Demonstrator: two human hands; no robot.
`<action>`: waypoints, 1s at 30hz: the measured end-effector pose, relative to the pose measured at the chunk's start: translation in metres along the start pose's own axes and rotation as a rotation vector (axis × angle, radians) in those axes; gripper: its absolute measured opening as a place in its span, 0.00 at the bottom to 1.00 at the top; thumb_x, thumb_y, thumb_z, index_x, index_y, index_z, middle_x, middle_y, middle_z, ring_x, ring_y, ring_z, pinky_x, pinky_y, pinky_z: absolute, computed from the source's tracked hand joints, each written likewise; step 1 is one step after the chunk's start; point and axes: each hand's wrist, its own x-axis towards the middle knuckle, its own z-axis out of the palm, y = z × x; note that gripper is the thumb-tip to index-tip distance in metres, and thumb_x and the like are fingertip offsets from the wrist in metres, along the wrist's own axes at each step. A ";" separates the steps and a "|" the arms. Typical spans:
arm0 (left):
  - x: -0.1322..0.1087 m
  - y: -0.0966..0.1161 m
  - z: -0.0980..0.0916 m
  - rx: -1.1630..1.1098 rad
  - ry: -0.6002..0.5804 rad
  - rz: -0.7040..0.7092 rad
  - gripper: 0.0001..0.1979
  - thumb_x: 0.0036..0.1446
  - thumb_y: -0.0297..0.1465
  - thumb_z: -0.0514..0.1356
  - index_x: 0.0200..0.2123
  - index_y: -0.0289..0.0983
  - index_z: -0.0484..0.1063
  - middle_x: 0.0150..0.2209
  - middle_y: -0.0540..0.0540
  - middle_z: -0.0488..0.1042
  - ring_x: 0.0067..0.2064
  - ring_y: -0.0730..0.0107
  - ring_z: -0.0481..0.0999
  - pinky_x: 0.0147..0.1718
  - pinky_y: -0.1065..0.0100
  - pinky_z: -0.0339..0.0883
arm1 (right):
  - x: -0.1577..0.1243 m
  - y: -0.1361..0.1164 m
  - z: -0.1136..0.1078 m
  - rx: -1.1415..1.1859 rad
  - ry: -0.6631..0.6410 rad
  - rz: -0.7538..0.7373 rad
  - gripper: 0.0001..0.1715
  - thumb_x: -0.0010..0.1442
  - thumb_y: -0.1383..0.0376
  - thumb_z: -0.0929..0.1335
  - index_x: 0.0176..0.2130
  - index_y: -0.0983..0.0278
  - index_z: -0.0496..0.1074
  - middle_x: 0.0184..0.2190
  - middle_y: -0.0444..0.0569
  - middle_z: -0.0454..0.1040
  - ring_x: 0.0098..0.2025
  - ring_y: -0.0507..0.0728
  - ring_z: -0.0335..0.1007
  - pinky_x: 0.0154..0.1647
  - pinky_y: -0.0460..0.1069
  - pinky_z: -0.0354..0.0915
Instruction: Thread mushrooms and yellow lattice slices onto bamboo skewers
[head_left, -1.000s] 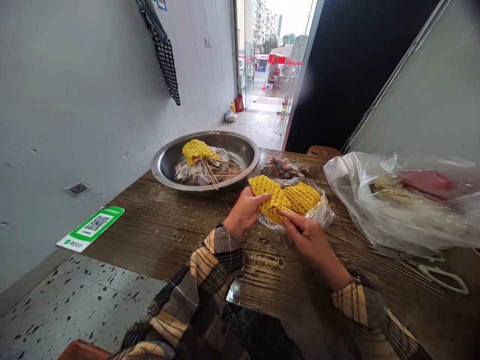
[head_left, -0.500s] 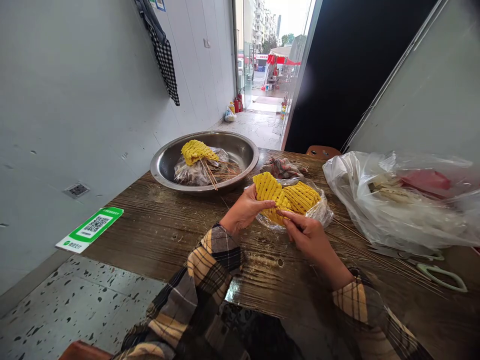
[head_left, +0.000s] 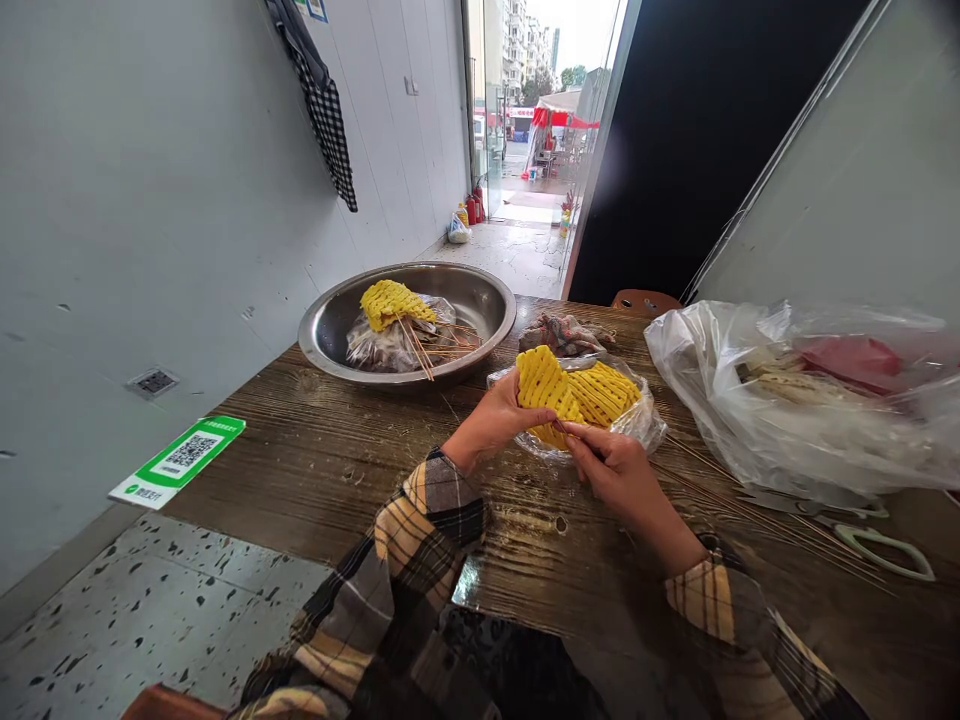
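My left hand (head_left: 495,418) grips a yellow lattice-cut slab of food (head_left: 546,385), thumb across its lower part. Close by, my right hand (head_left: 611,465) is closed in a pinch at the slab's lower edge, on what looks like a thin bamboo skewer mostly hidden by the fingers. Under and behind the hands, more yellow lattice-cut slabs (head_left: 604,393) lie on a clear plastic bag (head_left: 646,425). Another yellow slab (head_left: 394,303) sits in the steel basin (head_left: 322,355), above a plastic bag and several skewers (head_left: 421,350).
Loose skewers (head_left: 712,470) lie on the wooden table (head_left: 330,470) at right, near pale-green-handled scissors (head_left: 885,553) and a large plastic bag (head_left: 795,430). A crumpled greyish-red bundle (head_left: 566,335) lies behind the slabs. A green QR-code card (head_left: 180,460) is at the left edge.
The held yellow slab has shifted slightly right and tilted, with my left hand moving along. My right hand stays pinched at its lower edge, nearly in place.
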 end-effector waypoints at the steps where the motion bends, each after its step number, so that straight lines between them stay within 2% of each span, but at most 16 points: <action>1: 0.000 0.000 0.000 0.008 -0.002 0.000 0.29 0.38 0.28 0.74 0.46 0.34 0.69 0.43 0.43 0.76 0.44 0.61 0.75 0.45 0.62 0.67 | 0.000 -0.001 0.000 -0.001 0.001 0.005 0.23 0.63 0.59 0.64 0.48 0.71 0.77 0.18 0.45 0.71 0.20 0.52 0.63 0.24 0.47 0.61; 6: -0.002 0.002 0.001 -0.015 -0.026 -0.004 0.29 0.39 0.28 0.73 0.47 0.35 0.70 0.45 0.43 0.76 0.45 0.61 0.75 0.46 0.62 0.66 | 0.001 -0.005 -0.001 0.035 0.009 0.033 0.22 0.63 0.58 0.63 0.47 0.69 0.77 0.17 0.41 0.67 0.18 0.49 0.59 0.22 0.46 0.59; 13: -0.002 0.001 0.001 -0.078 -0.025 0.004 0.28 0.40 0.27 0.73 0.46 0.36 0.69 0.45 0.44 0.75 0.43 0.63 0.75 0.44 0.64 0.68 | 0.002 -0.004 -0.001 0.053 -0.011 0.035 0.21 0.63 0.58 0.63 0.46 0.68 0.77 0.17 0.41 0.66 0.18 0.50 0.59 0.22 0.46 0.57; 20: 0.001 -0.002 -0.001 0.094 0.003 0.020 0.30 0.40 0.30 0.73 0.47 0.35 0.67 0.46 0.42 0.75 0.46 0.59 0.75 0.45 0.62 0.67 | 0.002 -0.006 0.000 0.059 -0.012 0.084 0.20 0.63 0.58 0.64 0.43 0.69 0.77 0.16 0.41 0.66 0.17 0.49 0.57 0.20 0.45 0.56; 30: 0.003 -0.006 0.001 0.216 0.028 0.036 0.35 0.38 0.33 0.73 0.51 0.34 0.66 0.47 0.40 0.74 0.48 0.56 0.74 0.49 0.58 0.68 | 0.002 -0.006 0.000 0.065 -0.006 0.116 0.20 0.63 0.56 0.63 0.41 0.67 0.76 0.17 0.40 0.66 0.16 0.48 0.57 0.19 0.45 0.55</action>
